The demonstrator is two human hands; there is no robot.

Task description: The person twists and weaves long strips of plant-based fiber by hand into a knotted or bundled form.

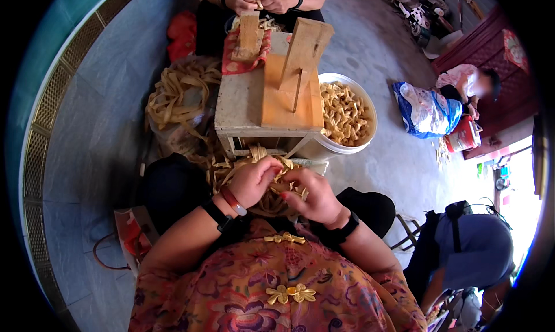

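My left hand (254, 179) is closed, its thumb and fingers pinched on a flat tan strip (258, 152) that pokes out above the knuckles. Close beside it on the right, my right hand (315, 199) has its thumb and index finger apart and curved toward the left fingertips. I see nothing plainly gripped in it. Under both hands lies a loose heap of tan strips (269, 205), partly hidden by my hands. A white bucket (373, 124) beyond my right hand is filled with knotted tan pieces (345, 113).
A worn low table (237, 109) stands ahead, carrying an orange board with an upright wooden block (303, 48) and a red cloth. Across it, another person's hands (260, 2) work. More strips fill a bag (179, 100) at left. Other people sit or bend at right.
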